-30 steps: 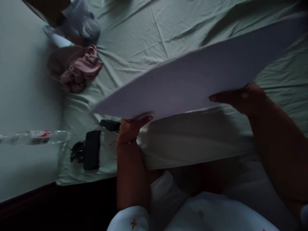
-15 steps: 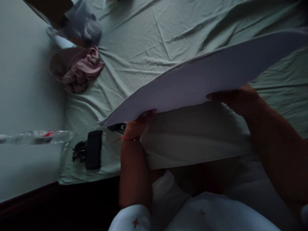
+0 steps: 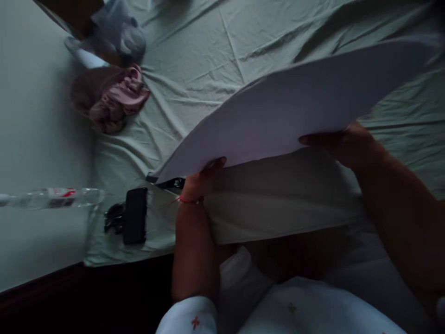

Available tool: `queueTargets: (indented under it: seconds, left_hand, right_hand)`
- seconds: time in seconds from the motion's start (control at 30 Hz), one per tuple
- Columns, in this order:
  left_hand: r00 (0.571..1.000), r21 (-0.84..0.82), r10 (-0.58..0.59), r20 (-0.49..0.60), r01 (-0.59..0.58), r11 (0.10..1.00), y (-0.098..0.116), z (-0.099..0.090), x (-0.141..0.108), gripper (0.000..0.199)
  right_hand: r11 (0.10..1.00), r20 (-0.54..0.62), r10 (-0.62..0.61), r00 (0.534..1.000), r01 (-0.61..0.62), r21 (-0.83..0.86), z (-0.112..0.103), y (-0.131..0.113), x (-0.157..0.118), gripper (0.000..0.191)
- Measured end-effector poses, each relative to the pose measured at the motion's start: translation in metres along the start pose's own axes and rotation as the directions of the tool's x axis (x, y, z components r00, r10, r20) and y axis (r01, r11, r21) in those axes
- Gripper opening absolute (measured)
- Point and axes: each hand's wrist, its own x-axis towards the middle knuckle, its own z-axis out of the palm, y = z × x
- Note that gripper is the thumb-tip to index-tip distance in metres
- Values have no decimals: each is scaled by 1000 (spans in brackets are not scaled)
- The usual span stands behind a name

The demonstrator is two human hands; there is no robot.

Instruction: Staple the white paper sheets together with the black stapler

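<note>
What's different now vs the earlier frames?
The white sheet's left corner shifted right and nearer the person, now overlapping part of the small black item; its far edge bows more. The left hand moved slightly right. Nothing newly gripped or released: left and right hands both hold the sheet. Black phone-like object, bottle and pink cloth unchanged.

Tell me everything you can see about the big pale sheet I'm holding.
The sheet is large, plain and pale, thin like paper or card, with no marks visible on this side. It bows gently, slanting above the green cloth. Your left hand and right hand hold its near edge, thumbs on the visible face. Its left end overlaps a dark item; contact is unclear.
</note>
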Motion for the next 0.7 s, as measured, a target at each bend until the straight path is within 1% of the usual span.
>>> queueTargets:
  seconds: [0.07, 0.13, 0.17, 0.23, 0.3, 0.37, 0.47, 0.57, 0.63, 0.7]
  left_hand:
    - [999, 2, -51, -12, 51, 999, 6, 2, 1, 10]
    - [996, -52, -89, -8, 88, 995, 13, 3, 1, 18]
    - [995, -109, -104, 6, 104, 989, 16, 4, 0, 24]
    - [986, -265, -160, 55, 169, 949, 22, 7, -2, 34]
    - [969, -413, -221, 109, 247, 877, 27, 10, -4, 42]
    - [960, -498, -255, 111, 276, 822, 30, 12, -7, 45]
    - [960, -533, -274, 63, 264, 804, 31, 15, -9, 47]
    - [954, -546, -301, 19, 262, 796, 30, 17, -8, 54]
    - [956, -546, -290, 34, 260, 796, 29, 17, -6, 56]
    - [964, -529, -257, 75, 257, 809, 28, 17, -5, 55]
  right_hand:
    - [1000, 2, 19, 1000, -19, -7, 1, -1, 0, 46]
    - [998, -3, 52, 999, -52, -38, 1, -2, 0, 37]
    - [997, -6, 74, 997, -75, -38, 0, -2, 0, 35]
    - [992, -13, 123, 992, -123, 8, -1, -3, 0, 39]
    - [985, -20, 159, 987, -157, 70, -2, -4, 0, 46]
    - [980, -42, 177, 983, -172, 96, -3, -4, 0, 51]
    - [979, -73, 189, 979, -182, 95, -4, -3, 0, 55]
    - [979, -70, 186, 980, -179, 97, -5, 0, 0, 56]
    - [979, -74, 185, 980, -177, 102, -6, 2, 1, 56]
    - [982, -92, 174, 980, -166, 90, -7, 3, 1, 53]
